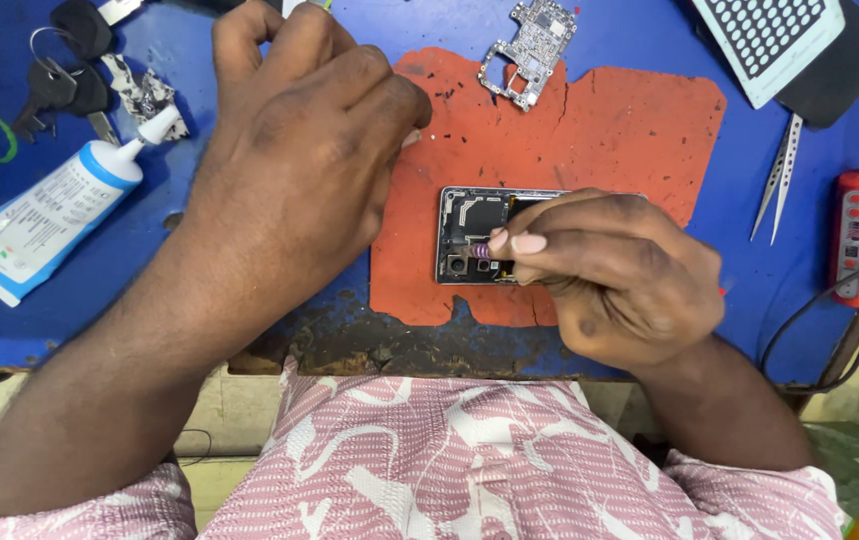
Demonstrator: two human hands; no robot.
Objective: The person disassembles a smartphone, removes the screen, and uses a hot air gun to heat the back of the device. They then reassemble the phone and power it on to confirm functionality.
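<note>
Screwdriver (pixel 480 250) work on the opened phone (pixel 470 235) is the step in hand, I judge: my right hand (pixel 610 280) pinches the purple-collared driver, tip down at the phone's lower left, near the camera. The phone lies on the orange mat (pixel 610 130) on the blue worktop (pixel 750 290). My left hand (pixel 300 150) hovers above the mat, fingers curled loosely, holding nothing I can see. Next calls for keeping the tip seated squarely and the phone steadied. A loose board (pixel 530 45) and tweezers (pixel 780 175) lie well apart.
</note>
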